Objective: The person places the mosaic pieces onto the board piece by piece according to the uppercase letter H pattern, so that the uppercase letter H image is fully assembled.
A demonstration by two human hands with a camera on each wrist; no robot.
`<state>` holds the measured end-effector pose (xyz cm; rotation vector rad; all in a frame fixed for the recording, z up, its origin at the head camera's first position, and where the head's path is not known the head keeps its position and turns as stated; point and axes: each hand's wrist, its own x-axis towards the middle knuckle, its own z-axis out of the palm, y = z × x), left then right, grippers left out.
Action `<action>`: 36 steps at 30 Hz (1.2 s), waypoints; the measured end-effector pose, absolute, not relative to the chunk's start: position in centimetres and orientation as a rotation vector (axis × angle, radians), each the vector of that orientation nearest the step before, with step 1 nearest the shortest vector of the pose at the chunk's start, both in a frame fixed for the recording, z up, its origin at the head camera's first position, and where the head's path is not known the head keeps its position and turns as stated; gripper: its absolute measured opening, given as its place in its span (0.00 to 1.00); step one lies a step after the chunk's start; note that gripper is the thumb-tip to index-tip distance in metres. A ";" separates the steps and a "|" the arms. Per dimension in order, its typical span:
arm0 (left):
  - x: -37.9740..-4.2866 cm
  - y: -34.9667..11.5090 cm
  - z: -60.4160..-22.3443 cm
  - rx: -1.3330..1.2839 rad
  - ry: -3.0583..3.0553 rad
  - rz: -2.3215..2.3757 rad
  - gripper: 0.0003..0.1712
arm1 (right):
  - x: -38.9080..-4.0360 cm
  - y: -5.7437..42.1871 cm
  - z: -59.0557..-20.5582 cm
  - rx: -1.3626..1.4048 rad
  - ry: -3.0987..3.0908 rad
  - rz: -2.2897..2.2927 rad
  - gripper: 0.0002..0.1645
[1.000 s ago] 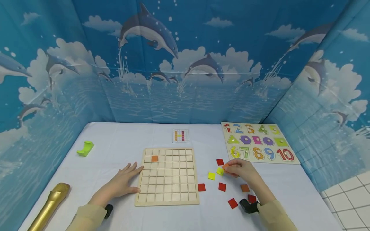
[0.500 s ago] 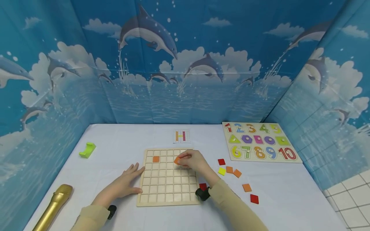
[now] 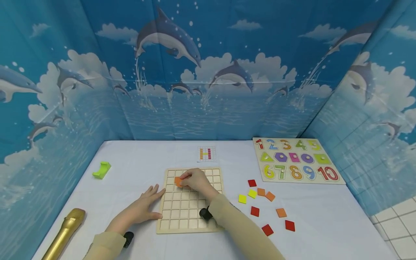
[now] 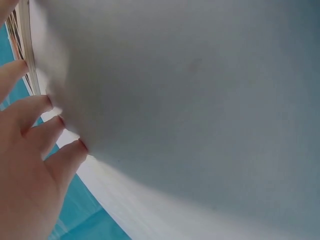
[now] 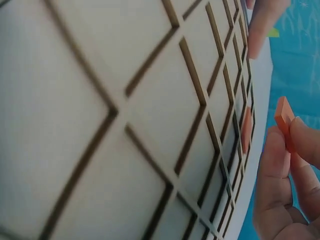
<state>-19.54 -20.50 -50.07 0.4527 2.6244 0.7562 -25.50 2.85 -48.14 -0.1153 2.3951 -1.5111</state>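
Observation:
A pale wooden grid board (image 3: 184, 215) lies on the white table in front of me. My right hand (image 3: 196, 180) is over its upper left part and pinches an orange square tile (image 5: 283, 116) between thumb and fingertips, tilted above the grid in the right wrist view. Another orange tile (image 5: 246, 130) sits in a cell of the board; in the head view the two overlap. My left hand (image 3: 143, 208) rests at the board's left edge with fingers spread, thumb and fingertips along the frame. The left wrist view shows its fingers (image 4: 67, 160) on the white surface.
Loose red, yellow and orange tiles (image 3: 281, 212) lie right of the board. A small card (image 3: 206, 154) with a coloured H pattern is behind it. A number puzzle (image 3: 294, 159) stands back right; a green holder (image 3: 102, 170) and gold microphone (image 3: 66, 229) are left.
My right hand has picked up an orange tile from among the loose ones and carried it left across the board to its upper left. The left hand has stayed at the board's edge.

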 end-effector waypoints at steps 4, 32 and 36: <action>-19.5 -20.6 -50.0 0.444 2.615 0.764 0.54 | -25.7 1.9 -48.8 -0.077 2.387 -1.502 0.05; -19.4 -20.9 -50.2 0.496 2.640 0.748 0.53 | -25.6 0.6 -49.1 -0.303 2.668 -1.118 0.07; -19.4 -20.8 -50.1 0.501 2.646 0.743 0.53 | -25.4 2.5 -48.3 -0.267 2.587 -1.225 0.04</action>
